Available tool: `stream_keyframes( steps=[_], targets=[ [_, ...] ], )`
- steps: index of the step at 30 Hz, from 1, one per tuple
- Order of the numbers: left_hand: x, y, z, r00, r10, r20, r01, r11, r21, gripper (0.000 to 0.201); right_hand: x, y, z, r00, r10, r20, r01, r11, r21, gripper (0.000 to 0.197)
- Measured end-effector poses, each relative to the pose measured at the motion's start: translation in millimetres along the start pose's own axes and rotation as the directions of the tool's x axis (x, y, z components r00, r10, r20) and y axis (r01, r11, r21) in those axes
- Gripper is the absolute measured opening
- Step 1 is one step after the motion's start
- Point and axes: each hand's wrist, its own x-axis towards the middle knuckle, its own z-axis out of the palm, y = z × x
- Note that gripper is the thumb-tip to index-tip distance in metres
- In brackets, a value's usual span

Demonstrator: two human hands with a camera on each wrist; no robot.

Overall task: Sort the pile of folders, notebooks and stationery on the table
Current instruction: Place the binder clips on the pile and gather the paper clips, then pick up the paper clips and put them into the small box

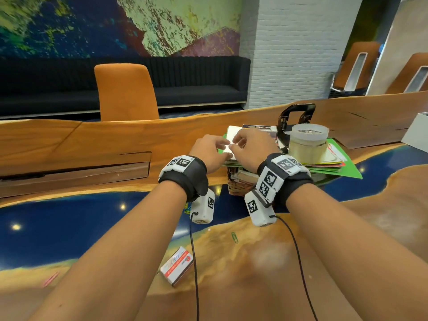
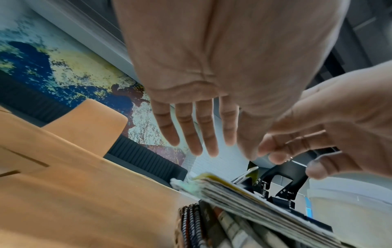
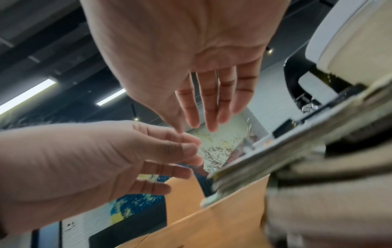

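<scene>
Both my hands are up over the near-left corner of the pile (image 1: 284, 156), which sits a little right of centre in the head view. My left hand (image 1: 209, 150) has its fingers stretched out and loose, gripping nothing; from the left wrist camera they spread straight above the edge of the stacked paper. My right hand (image 1: 251, 144) is just beside it, fingertips meeting the left ones over a white sheet (image 1: 231, 135) on top of the pile. Its fingers look slack and mostly straight from the right wrist camera, so I read it as released, though I cannot tell whether the tips touch the sheet.

The pile is folders and notebooks with green sheets (image 1: 345, 167) sticking out at its right side. It rests on a woven basket (image 1: 238, 186) with spiral-bound notebooks inside. On the pile's far side stands a black hole punch (image 1: 296, 117), and right of my hands a roll of clear tape (image 1: 308, 151) carries a round frosted tub (image 1: 310, 133) on top.

Lower in the frame, on the wood and blue table (image 1: 69, 223), lies a small white and red box (image 1: 177, 265) between my forearms, with a green paper clip (image 1: 234, 237) up and right of it. A pink strip (image 1: 51, 279) lies at the lower left. An orange chair (image 1: 126, 91) stands beyond the table, upper left.
</scene>
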Motion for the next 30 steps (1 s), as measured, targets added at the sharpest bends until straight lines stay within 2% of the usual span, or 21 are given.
stream_keyframes(
  steps=[2, 4, 6, 8, 9, 10, 11, 14, 17, 20, 23, 26, 28, 30],
  targets=[
    [-25, -9, -4, 0.998, -0.06, 0.014, 0.06, 0.998, 0.0, 0.02, -17, -11, 13, 0.999, -0.007, 0.047, 0.005, 1.0, 0.026, 0.019],
    [-56, -20, -5, 0.985, -0.158, 0.076, 0.153, 0.986, 0.07, 0.002, -39, -19, 31, 0.989, 0.0, 0.149, -0.009, 0.998, 0.058, 0.014],
    [-90, -29, 1, 0.941, -0.273, 0.201, 0.234, 0.952, 0.196, 0.013, -63, -27, 49, 0.964, -0.004, 0.266, -0.016, 0.997, 0.072, 0.01],
    [-124, -39, 12, 0.881, -0.375, 0.288, 0.274, 0.901, 0.336, 0.043, -87, -31, 67, 0.936, -0.016, 0.352, -0.011, 0.997, 0.075, 0.013],
    [-137, -44, 18, 0.858, -0.422, 0.292, 0.294, 0.871, 0.395, 0.058, -97, -32, 73, 0.927, -0.018, 0.375, -0.014, 0.997, 0.082, 0.013],
    [-149, -48, 23, 0.842, -0.466, 0.272, 0.323, 0.839, 0.438, 0.065, -106, -31, 80, 0.921, -0.013, 0.39, -0.023, 0.996, 0.088, 0.014],
    [-158, -53, 27, 0.833, -0.498, 0.242, 0.353, 0.814, 0.461, 0.063, -112, -31, 85, 0.917, -0.003, 0.399, -0.037, 0.995, 0.092, 0.014],
    [-183, -64, 34, 0.808, -0.567, 0.161, 0.461, 0.778, 0.428, 0.038, -131, -32, 96, 0.909, 0.049, 0.414, -0.111, 0.986, 0.128, 0.015],
    [-200, -68, 39, 0.827, -0.551, 0.11, 0.475, 0.79, 0.387, 0.037, -150, -34, 97, 0.906, 0.073, 0.416, -0.16, 0.971, 0.177, 0.015],
    [-219, -65, 40, 0.89, -0.448, 0.089, 0.419, 0.879, 0.227, 0.038, -169, -35, 94, 0.887, 0.083, 0.454, -0.228, 0.934, 0.274, 0.016],
    [-239, -62, 43, 0.946, -0.314, 0.084, 0.317, 0.948, -0.02, 0.04, -191, -33, 87, 0.864, 0.094, 0.494, -0.369, 0.786, 0.497, 0.012],
    [-253, -62, 47, 0.965, -0.259, 0.029, 0.259, 0.939, -0.226, 0.046, -209, -33, 76, 0.85, 0.07, 0.521, -0.442, 0.632, 0.636, 0.011],
    [-257, -65, 46, 0.965, -0.261, 0.001, 0.25, 0.921, -0.298, 0.05, -215, -33, 71, 0.842, 0.057, 0.536, -0.471, 0.561, 0.68, 0.015],
    [-257, -67, 46, 0.964, -0.264, 0.009, 0.255, 0.922, -0.291, 0.053, -220, -32, 69, 0.839, 0.064, 0.54, -0.483, 0.544, 0.686, 0.021]
  ],
)
